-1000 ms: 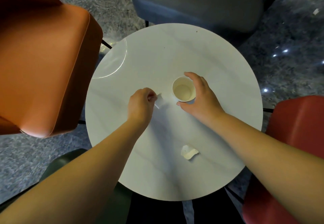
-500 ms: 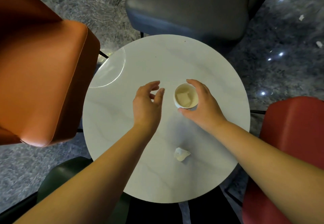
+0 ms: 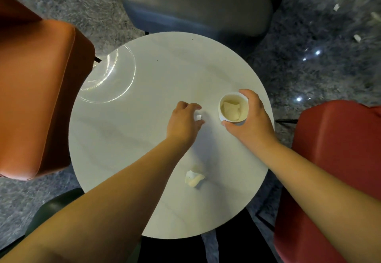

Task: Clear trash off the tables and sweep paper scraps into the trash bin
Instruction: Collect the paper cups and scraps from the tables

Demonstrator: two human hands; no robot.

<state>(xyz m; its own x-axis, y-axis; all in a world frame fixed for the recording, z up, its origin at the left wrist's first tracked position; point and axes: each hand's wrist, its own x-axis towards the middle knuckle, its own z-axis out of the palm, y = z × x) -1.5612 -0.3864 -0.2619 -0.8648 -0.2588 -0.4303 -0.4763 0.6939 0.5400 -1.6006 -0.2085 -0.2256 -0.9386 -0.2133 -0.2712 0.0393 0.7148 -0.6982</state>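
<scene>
Hands at work over a round white table [image 3: 127,139]: my right hand [image 3: 250,121] is wrapped around a small paper cup [image 3: 233,107] standing upright near the table's right edge, fingers curled over the far rim and thumb pressed against the near side. Inside the cup lies a crumpled paper scrap [image 3: 232,109], pale against the cup's cream lining. My left hand [image 3: 184,123] reaches in just beside the cup, its fingers bent down over a small white bit of paper [image 3: 198,117] on the tabletop; the fingertips and thumb close narrowly on the bit, though how firmly I have it pinched I cannot tell. A second crumpled scrap [image 3: 193,177] sits by itself on the near half of the table, well apart from the cup and partly under the line of my left forearm. A bright ring of reflected light marks the table's far left quarter. Around the table stand an orange upholstered chair [image 3: 35,97] on my left, a grey one [image 3: 198,1] on the far side and a red one [image 3: 340,159] on my right, all on a dark speckled stone floor [image 3: 321,71] where a few white flecks of paper [image 3: 357,37] lie at the upper right.
</scene>
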